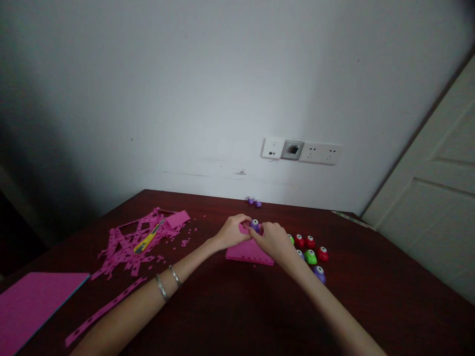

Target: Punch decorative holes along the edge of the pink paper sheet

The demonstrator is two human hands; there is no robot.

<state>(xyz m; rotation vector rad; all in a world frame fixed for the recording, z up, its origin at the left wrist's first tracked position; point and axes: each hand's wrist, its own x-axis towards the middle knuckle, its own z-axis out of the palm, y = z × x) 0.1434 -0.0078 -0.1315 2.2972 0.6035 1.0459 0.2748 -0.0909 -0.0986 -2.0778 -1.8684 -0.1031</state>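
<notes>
A small purple craft punch (255,224) with a white, dark-centred top is between my two hands, above a stack of pink paper sheets (249,254). My right hand (275,239) is closed around the punch, its thumb against the near side. From the left, my left hand (233,231) is closed on a piece of pink paper (243,229) beside the punch; its fingertips are partly hidden. Small dark punched shapes run along the stack's near edge. Close by on the right sit several more punches, among them a red one (322,254) and a green one (310,256).
Pink punched scraps (124,244) are heaped on the left, with a yellow utility knife (148,238) on top. A punched pink strip (106,310) and large pink sheets (40,301) lie nearer. Two small purple punches (258,203) stand by the wall, below sockets (321,153).
</notes>
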